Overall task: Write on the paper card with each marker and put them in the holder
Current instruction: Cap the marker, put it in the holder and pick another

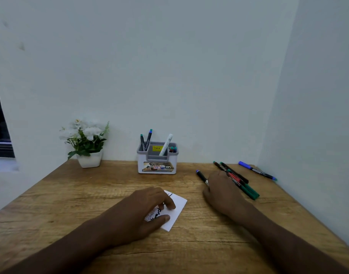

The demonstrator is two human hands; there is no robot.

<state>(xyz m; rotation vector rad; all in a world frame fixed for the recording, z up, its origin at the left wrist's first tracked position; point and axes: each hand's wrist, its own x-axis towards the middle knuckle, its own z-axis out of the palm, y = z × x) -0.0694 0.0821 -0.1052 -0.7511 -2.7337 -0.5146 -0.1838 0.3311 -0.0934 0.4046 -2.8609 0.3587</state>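
Wooden tabletop [70, 194]: we find several markers in the holder [157, 162] at the far edge; others [239, 180] lie loose right. Left hand [142, 210] presses the written-on card [176, 212] with relaxed fingers; right hand [222, 189] pinches a marker [201, 176].

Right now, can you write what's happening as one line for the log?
left hand: presses paper card | right hand: picks purple-capped marker off table | holder: several markers in

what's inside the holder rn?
In the holder: two dark markers at left, a white marker leaning in the middle, two short caps at right. The walls hide their lower ends.
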